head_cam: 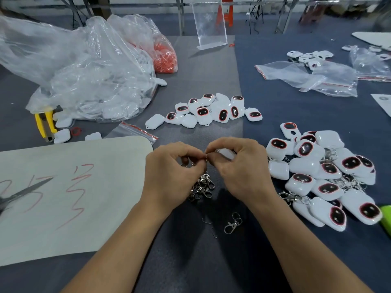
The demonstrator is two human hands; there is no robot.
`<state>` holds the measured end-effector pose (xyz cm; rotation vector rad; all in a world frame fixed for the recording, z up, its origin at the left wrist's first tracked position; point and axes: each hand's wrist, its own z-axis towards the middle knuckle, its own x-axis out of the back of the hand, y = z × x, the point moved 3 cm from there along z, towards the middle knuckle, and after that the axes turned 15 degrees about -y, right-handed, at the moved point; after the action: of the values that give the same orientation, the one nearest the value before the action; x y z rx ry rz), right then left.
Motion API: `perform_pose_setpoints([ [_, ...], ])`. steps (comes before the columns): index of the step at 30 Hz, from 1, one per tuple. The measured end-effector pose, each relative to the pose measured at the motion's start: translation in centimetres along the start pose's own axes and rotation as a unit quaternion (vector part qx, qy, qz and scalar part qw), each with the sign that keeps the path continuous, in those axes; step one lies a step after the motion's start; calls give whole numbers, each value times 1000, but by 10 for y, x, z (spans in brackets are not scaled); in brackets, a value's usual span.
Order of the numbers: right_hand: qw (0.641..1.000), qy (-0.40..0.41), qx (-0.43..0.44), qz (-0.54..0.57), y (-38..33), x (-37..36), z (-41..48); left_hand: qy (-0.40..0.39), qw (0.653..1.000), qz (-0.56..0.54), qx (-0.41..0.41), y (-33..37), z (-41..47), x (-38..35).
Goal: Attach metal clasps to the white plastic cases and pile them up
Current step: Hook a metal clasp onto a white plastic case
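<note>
My left hand and my right hand meet at the table's middle, fingertips pinched together over a small metal ring. A white plastic case sits in my right hand, mostly hidden by the fingers. Below the hands lies a heap of metal clasps; one loose clasp lies nearer to me. A pile of cases with clasps is at the right. Another group of cases, where no clasps show, lies beyond the hands.
A big clear bag of white cases and a bag of red rings sit at the back left. A white sheet with red writing, scissors, a yellow cutter, empty zip bags and an acrylic stand surround the work area.
</note>
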<state>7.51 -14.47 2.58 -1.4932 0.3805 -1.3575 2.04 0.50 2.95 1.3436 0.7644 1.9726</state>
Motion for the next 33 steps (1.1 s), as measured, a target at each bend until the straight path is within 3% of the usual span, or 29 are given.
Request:
perform_pose_setpoints([
  [6, 999, -26, 16, 35, 1, 3, 2, -27, 995, -94, 15, -3, 2, 2],
  [16, 991, -87, 35, 95, 1, 4, 5, -37, 993, -114, 15, -2, 2, 0],
  [26, 982, -94, 110, 120, -6, 6, 3, -83, 952, -287, 63, -9, 6, -6],
  [33, 986, -89, 126, 67, -7, 8, 0, -96, 960, -252, 77, -13, 6, -3],
])
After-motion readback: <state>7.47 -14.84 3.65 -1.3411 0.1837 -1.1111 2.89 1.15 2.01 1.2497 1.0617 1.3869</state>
